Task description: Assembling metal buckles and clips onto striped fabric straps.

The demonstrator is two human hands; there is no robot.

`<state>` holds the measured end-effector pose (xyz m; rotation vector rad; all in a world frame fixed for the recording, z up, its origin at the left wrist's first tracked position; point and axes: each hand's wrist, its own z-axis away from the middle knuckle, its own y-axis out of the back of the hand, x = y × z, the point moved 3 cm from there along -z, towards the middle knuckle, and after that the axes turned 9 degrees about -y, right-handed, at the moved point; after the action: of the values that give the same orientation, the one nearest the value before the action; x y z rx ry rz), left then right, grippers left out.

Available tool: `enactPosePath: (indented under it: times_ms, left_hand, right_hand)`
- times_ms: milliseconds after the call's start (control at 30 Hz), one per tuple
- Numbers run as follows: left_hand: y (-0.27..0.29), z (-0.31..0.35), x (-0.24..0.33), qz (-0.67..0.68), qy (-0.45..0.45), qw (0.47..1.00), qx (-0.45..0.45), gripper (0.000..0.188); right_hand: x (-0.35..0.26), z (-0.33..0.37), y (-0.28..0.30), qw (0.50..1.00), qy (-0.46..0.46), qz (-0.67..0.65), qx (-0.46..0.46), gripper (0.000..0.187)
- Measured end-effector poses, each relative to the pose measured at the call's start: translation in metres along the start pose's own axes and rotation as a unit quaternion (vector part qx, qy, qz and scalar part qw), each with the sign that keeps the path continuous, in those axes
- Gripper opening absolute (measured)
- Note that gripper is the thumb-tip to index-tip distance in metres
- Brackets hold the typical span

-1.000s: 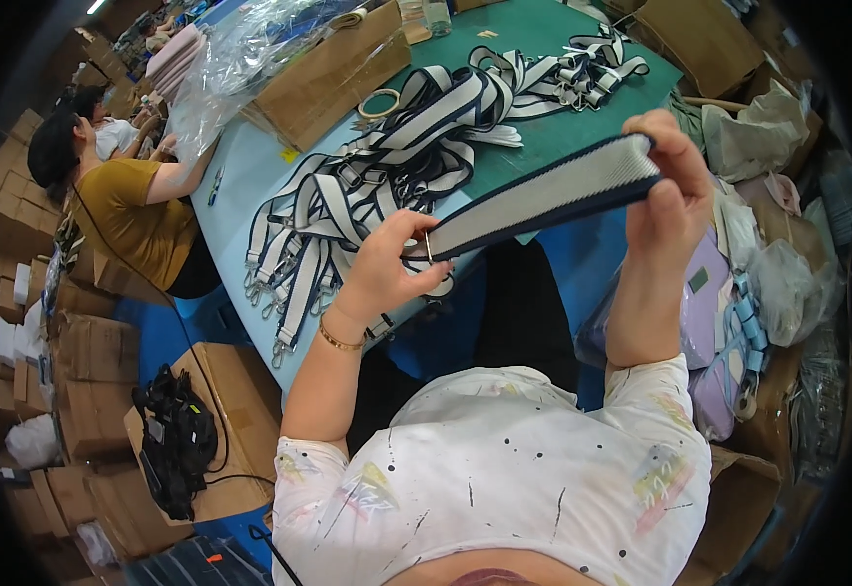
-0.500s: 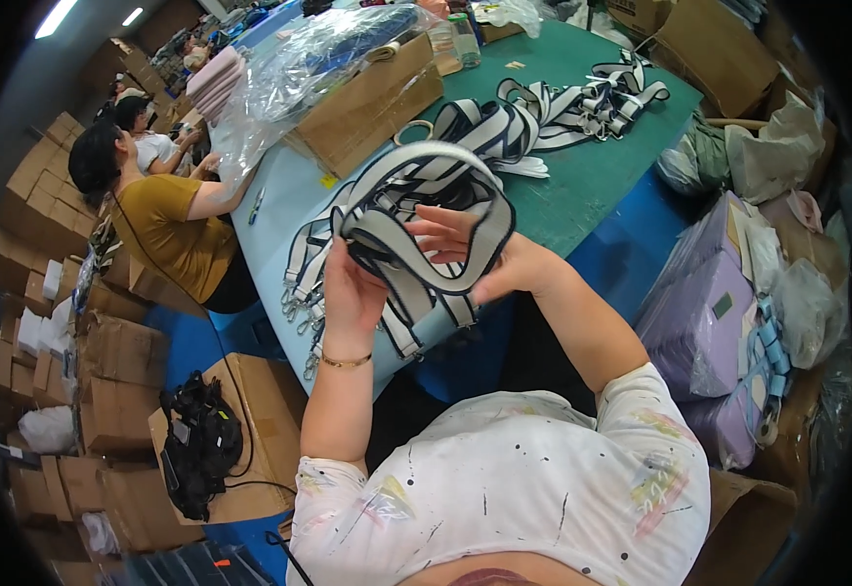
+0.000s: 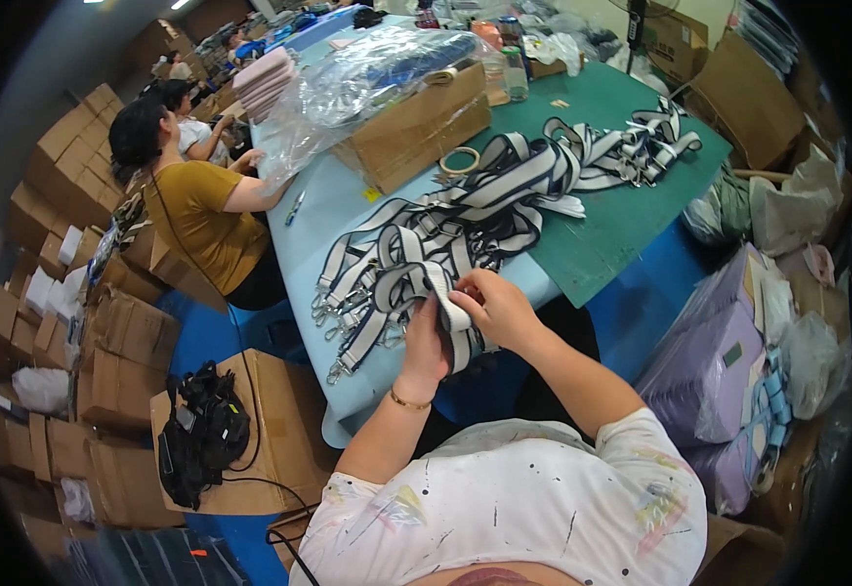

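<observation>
A white webbing strap [image 3: 442, 293] with dark navy edges is looped between my hands at the near edge of the table. My left hand [image 3: 427, 342] grips the folded strap from below. The fingers of my right hand [image 3: 487, 303] pinch its upper right side. Right behind them lies a tangled heap of similar straps [image 3: 465, 215]. Metal snap hooks [image 3: 348, 322] hang from the strap ends at the heap's left side. More straps [image 3: 641, 146] trail off to the far right over a green mat.
A cardboard box [image 3: 416, 132] under clear plastic stands behind the heap, with a tape roll [image 3: 460, 161] beside it. A co-worker in a mustard top [image 3: 191, 225] sits at the table's left. Purple wrapped bundles [image 3: 704, 342] stack up at the right.
The big raised loop of strap has come down and is gathered into a smaller bunch. My hands have drawn closer together, and the view has shifted.
</observation>
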<state>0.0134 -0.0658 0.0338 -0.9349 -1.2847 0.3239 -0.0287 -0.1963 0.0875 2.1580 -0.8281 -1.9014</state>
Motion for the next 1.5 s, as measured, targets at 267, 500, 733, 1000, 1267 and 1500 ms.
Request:
enactPosePath:
  times_ms: [267,500,733,1000,1267,1500]
  left_hand:
    - [-0.03,0.01,0.033,-0.41,-0.196,0.863,-0.219,0.038]
    - [-0.053,0.027,0.075,-0.242,-0.225,0.917,-0.223,0.053]
    - [-0.064,0.028,0.088,-0.344,-0.15,0.864,-0.336,0.047]
    - [-0.048,0.033,0.108,-0.314,-0.204,0.858,-0.352,0.053]
    - [-0.001,0.019,0.209,-0.197,-0.386,0.901,-0.024,0.044]
    - [-0.047,0.05,0.213,-0.486,-0.318,0.811,-0.068,0.048]
  right_hand:
    - [0.007,0.034,-0.008,0.978,0.048,-0.2,0.032,0.018]
    - [0.004,0.048,0.008,0.874,-0.06,-0.426,-0.225,0.011]
    - [-0.008,0.049,0.018,0.759,-0.13,-0.602,-0.211,0.019]
    - [0.02,0.048,0.018,0.864,-0.117,-0.427,-0.239,0.019]
    - [0.11,0.024,0.129,0.649,-0.125,-0.75,0.025,0.02]
    - [0.161,0.011,0.199,0.667,-0.133,-0.721,0.133,0.022]
